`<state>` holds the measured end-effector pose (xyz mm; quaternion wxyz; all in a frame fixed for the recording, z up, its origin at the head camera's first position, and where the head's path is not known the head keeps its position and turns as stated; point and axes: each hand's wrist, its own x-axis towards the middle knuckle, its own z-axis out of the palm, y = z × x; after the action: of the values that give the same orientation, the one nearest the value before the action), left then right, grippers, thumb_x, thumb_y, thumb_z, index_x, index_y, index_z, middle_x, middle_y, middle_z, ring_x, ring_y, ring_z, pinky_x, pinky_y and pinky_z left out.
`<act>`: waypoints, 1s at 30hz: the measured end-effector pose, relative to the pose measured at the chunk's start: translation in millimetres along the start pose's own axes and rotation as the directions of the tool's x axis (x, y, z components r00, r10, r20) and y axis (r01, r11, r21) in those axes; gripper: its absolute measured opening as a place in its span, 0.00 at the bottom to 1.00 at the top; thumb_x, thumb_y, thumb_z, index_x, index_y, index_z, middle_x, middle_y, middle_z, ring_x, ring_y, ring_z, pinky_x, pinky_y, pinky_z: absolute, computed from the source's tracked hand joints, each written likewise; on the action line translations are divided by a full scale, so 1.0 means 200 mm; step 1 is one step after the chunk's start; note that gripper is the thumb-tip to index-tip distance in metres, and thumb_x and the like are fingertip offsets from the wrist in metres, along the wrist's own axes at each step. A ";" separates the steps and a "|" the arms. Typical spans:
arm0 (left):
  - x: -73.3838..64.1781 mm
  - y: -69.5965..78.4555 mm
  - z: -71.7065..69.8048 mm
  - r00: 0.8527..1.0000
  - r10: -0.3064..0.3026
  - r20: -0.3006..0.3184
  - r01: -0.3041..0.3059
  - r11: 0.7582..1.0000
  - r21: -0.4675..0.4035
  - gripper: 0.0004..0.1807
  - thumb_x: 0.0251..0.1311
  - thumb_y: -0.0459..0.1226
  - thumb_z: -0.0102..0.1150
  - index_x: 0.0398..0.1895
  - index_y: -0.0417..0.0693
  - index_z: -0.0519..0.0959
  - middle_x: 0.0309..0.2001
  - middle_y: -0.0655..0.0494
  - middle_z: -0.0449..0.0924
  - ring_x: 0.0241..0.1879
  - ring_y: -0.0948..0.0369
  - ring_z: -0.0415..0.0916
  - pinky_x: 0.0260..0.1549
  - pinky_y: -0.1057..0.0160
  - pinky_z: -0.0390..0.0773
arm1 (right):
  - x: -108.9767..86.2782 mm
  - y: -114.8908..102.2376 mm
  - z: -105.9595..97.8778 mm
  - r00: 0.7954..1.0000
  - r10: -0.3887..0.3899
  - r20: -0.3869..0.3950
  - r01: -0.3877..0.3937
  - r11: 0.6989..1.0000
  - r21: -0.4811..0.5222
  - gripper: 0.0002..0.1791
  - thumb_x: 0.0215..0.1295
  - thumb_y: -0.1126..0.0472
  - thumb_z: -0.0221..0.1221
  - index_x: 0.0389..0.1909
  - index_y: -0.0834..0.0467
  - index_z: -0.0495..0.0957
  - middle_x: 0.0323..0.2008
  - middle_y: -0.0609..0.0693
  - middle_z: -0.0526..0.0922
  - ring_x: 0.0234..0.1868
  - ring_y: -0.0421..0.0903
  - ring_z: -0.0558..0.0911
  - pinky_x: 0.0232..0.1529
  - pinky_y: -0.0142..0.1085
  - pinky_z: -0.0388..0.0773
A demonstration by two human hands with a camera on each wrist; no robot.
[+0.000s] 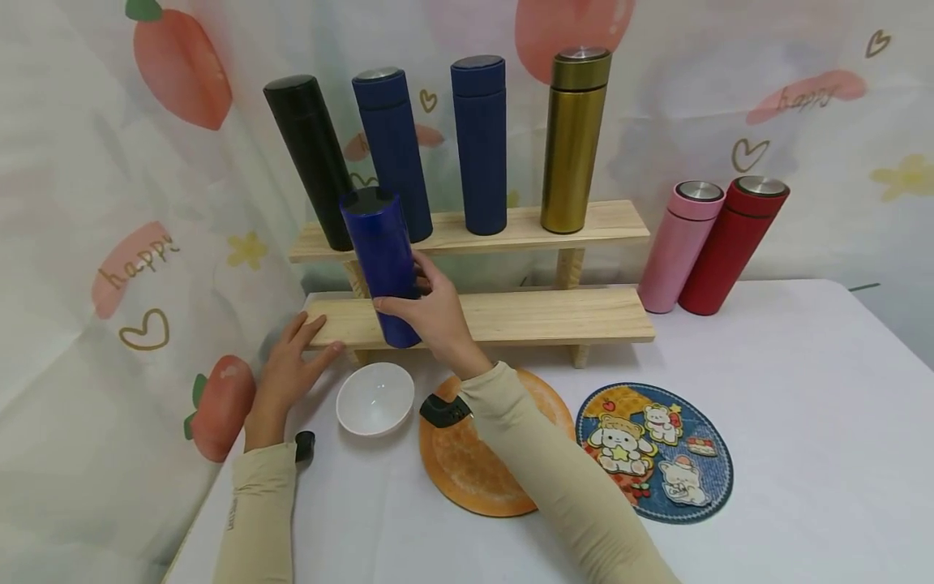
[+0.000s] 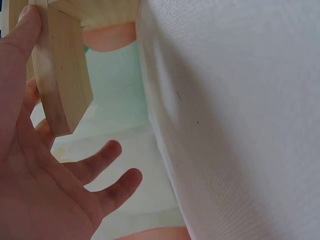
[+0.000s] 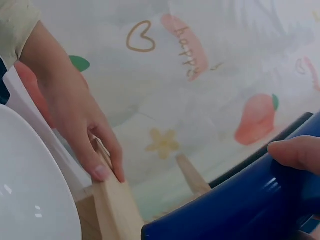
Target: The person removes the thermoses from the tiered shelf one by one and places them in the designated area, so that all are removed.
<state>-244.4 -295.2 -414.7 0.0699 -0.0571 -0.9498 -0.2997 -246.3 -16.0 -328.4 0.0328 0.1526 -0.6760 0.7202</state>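
My right hand [image 1: 438,320] grips a glossy blue thermos bottle [image 1: 379,251], thumb on its near side. The bottle leans slightly, and its base overlaps the front edge of the lower shelf [image 1: 540,316] in the head view. In the right wrist view the thumb lies along the blue bottle [image 3: 240,195]. My left hand [image 1: 288,373] rests on the left end of that wooden shelf. Seen from the left wrist, the thumb touches the shelf board [image 2: 62,75] while two fingers spread out straight below it.
On the upper shelf [image 1: 521,223] stand a black bottle [image 1: 310,158], two navy bottles [image 1: 480,146] and a gold bottle [image 1: 575,154]. Pink [image 1: 680,247] and red bottles [image 1: 733,247] stand at right. In front are a white bowl [image 1: 375,399], an orange mat [image 1: 474,478] and a cartoon mat [image 1: 700,438].
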 end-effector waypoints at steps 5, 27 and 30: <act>-0.01 -0.01 0.01 1.000 0.007 0.002 -0.007 1.000 -0.002 0.43 0.76 0.58 0.60 0.84 0.46 0.62 0.85 0.38 0.47 0.78 0.27 0.49 0.71 0.25 0.54 | -0.04 -0.03 -0.08 1.000 -0.012 -0.017 0.012 1.000 -0.013 0.47 0.61 0.61 0.76 0.81 0.53 0.67 0.69 0.56 0.75 0.62 0.57 0.80 0.65 0.56 0.75; -0.02 0.02 -0.01 1.000 -0.010 0.012 0.010 1.000 0.024 0.44 0.76 0.60 0.59 0.84 0.46 0.61 0.85 0.38 0.46 0.78 0.27 0.49 0.71 0.25 0.53 | -0.15 -0.12 -0.50 0.990 -0.080 -0.119 0.063 0.988 -0.139 0.49 0.61 0.59 0.75 0.82 0.53 0.65 0.69 0.57 0.74 0.63 0.60 0.78 0.66 0.60 0.73; -0.01 0.02 -0.01 1.000 0.001 0.005 -0.001 1.000 0.026 0.44 0.76 0.59 0.60 0.84 0.46 0.62 0.85 0.37 0.46 0.78 0.27 0.50 0.71 0.25 0.54 | -0.16 -0.13 -0.56 0.987 -0.088 -0.131 0.069 0.987 -0.148 0.47 0.62 0.59 0.74 0.82 0.52 0.66 0.71 0.56 0.74 0.64 0.60 0.77 0.66 0.61 0.73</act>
<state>-241.2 -293.6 -412.2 0.0681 -0.0575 -0.9537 -0.2872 -228.4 101.7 -316.0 0.1185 0.1265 -0.7154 0.6769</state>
